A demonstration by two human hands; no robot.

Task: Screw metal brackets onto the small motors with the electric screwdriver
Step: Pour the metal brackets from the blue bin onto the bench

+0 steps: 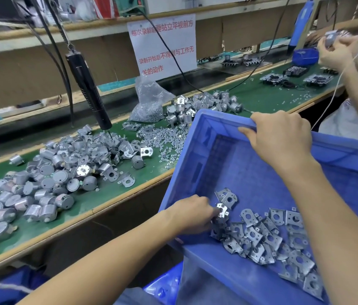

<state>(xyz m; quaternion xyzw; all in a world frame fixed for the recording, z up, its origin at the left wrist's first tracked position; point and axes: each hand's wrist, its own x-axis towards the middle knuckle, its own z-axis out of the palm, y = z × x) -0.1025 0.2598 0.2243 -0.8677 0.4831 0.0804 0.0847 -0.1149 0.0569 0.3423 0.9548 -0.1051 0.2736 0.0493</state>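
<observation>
A heap of metal brackets (261,236) fills the low corner of a tilted blue crate (217,116). The left hand (192,213) pinches one bracket at the heap's edge, while the right hand (281,133), beyond it, curls over the crate's far rim. This looks like restocking, ahead of any screwing. Next, brackets must reach the bench left of both hands, beside the motors (48,183). Counted: dozens of brackets, too tangled to number; two motor heaps; one hanging electric screwdriver (88,91); one bag of screws (149,102).
</observation>
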